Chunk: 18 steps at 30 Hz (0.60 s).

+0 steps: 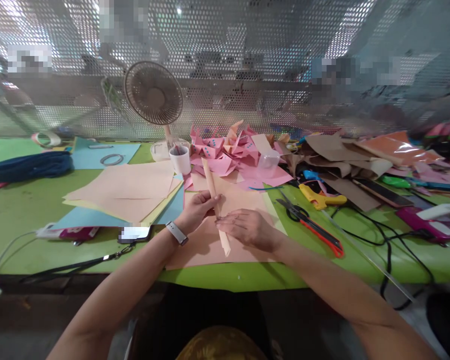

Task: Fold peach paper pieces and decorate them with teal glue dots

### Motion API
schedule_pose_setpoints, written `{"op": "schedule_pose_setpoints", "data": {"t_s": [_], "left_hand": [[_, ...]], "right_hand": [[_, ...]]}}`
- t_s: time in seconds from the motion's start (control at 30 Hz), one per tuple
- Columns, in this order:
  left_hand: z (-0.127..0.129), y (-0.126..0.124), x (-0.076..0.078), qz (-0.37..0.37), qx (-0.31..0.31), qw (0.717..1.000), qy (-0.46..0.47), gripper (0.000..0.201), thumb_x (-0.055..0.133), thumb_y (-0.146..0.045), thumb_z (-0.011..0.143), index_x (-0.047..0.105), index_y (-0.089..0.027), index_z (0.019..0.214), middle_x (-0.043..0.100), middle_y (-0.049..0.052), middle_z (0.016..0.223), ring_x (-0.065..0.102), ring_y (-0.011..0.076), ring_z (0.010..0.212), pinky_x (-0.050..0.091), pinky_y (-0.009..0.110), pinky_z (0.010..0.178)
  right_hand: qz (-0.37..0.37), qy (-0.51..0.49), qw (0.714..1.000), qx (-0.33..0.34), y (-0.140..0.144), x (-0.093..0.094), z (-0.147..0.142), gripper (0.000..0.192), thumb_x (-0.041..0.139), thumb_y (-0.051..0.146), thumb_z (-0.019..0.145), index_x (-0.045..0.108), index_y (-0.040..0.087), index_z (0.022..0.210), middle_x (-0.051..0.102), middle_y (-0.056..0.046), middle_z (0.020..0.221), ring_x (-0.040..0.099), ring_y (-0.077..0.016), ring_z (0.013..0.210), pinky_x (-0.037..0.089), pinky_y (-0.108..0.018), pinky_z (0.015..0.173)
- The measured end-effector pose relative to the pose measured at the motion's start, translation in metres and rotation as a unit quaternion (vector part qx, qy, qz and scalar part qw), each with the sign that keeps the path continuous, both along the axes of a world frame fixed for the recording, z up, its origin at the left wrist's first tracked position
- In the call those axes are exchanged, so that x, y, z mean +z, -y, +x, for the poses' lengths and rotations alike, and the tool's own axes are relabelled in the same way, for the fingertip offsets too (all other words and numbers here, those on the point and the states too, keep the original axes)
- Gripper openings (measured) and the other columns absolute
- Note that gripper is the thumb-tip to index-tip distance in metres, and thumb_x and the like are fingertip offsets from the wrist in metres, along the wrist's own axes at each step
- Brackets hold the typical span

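Between my hands is a narrow roll of peach paper (209,179), tilted so that its upper end leans left and away from me. My left hand (199,209), with a watch on the wrist, pinches the roll near its middle between thumb and fingers. Just below that, my right hand (245,227) is closed on the roll's lower half, its fingers bent over it. Beneath both hands lie flat sheets of peach paper (195,247) on the green table. The fingertips on the roll's far side are hidden.
To the left are stacked paper sheets (120,182), a phone (134,233) and a lanyard (82,262). Folded pink paper pieces (225,147), a white cup (180,160) and a fan (153,94) stand behind. On the right lie a red cutter (320,234), scissors (296,211), a yellow glue gun (318,197) and cables.
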State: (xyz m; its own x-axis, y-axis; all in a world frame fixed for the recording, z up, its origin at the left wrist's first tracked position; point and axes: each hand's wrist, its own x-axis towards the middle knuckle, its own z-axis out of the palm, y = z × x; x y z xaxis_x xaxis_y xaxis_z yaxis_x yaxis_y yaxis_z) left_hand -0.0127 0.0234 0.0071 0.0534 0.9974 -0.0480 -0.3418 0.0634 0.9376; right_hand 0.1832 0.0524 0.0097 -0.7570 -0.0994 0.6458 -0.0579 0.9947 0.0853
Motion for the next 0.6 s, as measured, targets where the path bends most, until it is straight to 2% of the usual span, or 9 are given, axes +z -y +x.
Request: {"op": "schedule_pose_setpoints", "data": {"t_s": [0.1, 0.2, 0.3, 0.4, 0.5, 0.6], "left_hand": [[0.004, 0.001, -0.002, -0.006, -0.013, 1.0, -0.008, 0.04, 0.087, -0.047, 0.063, 0.071, -0.014, 0.081, 0.066, 0.0, 0.071, 0.059, 0.0103, 0.065, 0.05, 0.022, 0.064], [0.005, 0.001, -0.003, -0.01, -0.013, 1.0, -0.01, 0.042, 0.086, -0.048, 0.063, 0.071, -0.014, 0.084, 0.067, 0.001, 0.075, 0.061, 0.0113, 0.067, 0.051, 0.024, 0.066], [0.005, 0.001, -0.005, -0.005, -0.011, 1.0, -0.011, 0.043, 0.085, -0.05, 0.066, 0.07, -0.014, 0.084, 0.066, 0.0, 0.073, 0.06, 0.0107, 0.066, 0.05, 0.023, 0.065], [0.006, 0.003, -0.007, -0.004, -0.026, 0.999, -0.025, 0.041, 0.082, -0.051, 0.07, 0.069, -0.014, 0.082, 0.061, -0.002, 0.067, 0.055, 0.0077, 0.058, 0.046, 0.019, 0.058], [0.009, 0.008, -0.006, -0.002, -0.047, 0.999, -0.016, 0.04, 0.082, -0.05, 0.071, 0.069, -0.015, 0.084, 0.062, -0.002, 0.068, 0.055, 0.0072, 0.058, 0.045, 0.019, 0.058], [0.013, 0.011, -0.004, 0.004, -0.062, 0.998, -0.006, 0.04, 0.082, -0.05, 0.07, 0.069, -0.017, 0.089, 0.065, -0.001, 0.074, 0.061, 0.0104, 0.066, 0.047, 0.02, 0.062]], "right_hand": [[-0.061, -0.028, 0.998, -0.003, -0.001, -0.001, -0.001, 0.028, 0.047, 0.013, 0.097, 0.065, 0.017, 0.119, 0.077, -0.008, 0.095, 0.073, -0.0163, 0.087, 0.058, -0.031, 0.079], [-0.102, -0.014, 0.994, -0.02, -0.002, -0.004, -0.002, 0.025, 0.048, 0.02, 0.099, 0.068, 0.02, 0.114, 0.076, -0.006, 0.086, 0.071, -0.0156, 0.079, 0.056, -0.028, 0.075], [-0.182, 0.001, 0.982, -0.047, -0.002, -0.007, -0.003, 0.022, 0.051, 0.03, 0.099, 0.07, 0.021, 0.104, 0.076, -0.004, 0.081, 0.069, -0.0138, 0.071, 0.053, -0.025, 0.071], [-0.298, 0.033, 0.95, -0.086, 0.0, -0.006, -0.004, 0.024, 0.055, 0.037, 0.097, 0.072, 0.02, 0.099, 0.076, -0.003, 0.083, 0.067, -0.0133, 0.069, 0.052, -0.023, 0.068], [-0.407, 0.053, 0.906, -0.1, 0.002, 0.0, -0.005, 0.024, 0.058, 0.038, 0.095, 0.072, 0.019, 0.101, 0.076, -0.003, 0.091, 0.07, -0.0152, 0.078, 0.053, -0.023, 0.071], [-0.462, 0.041, 0.88, -0.103, 0.003, 0.003, -0.005, 0.025, 0.057, 0.036, 0.095, 0.072, 0.019, 0.105, 0.076, -0.004, 0.099, 0.072, -0.0181, 0.089, 0.055, -0.026, 0.077]]}}
